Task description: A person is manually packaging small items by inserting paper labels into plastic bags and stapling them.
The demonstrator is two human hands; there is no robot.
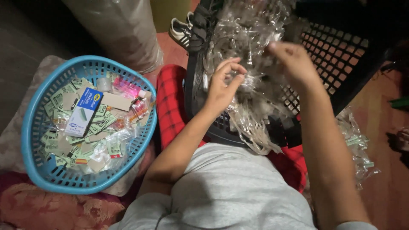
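Sitting on reddish floor (pixel 383 127); left hand (pixel 223 85) pinching clear wrappers (pixel 247 38), right hand (pixel 294 64) blurred, grip unclear; blue basket (pixel 30 123) already partly filling with cards (pixel 93 140); big pile remaining.

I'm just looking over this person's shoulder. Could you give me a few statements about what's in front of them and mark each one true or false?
1. Both hands are in a heap of clear plastic pieces. True: the left hand and the right hand pinch at it.
2. The plastic lies in a blue basket. False: it lies in a black crate.
3. The blue basket holds small paper cards. True.
4. The basket sits to the person's right. False: to their left.
5. A blue and white box lies in the basket. True.
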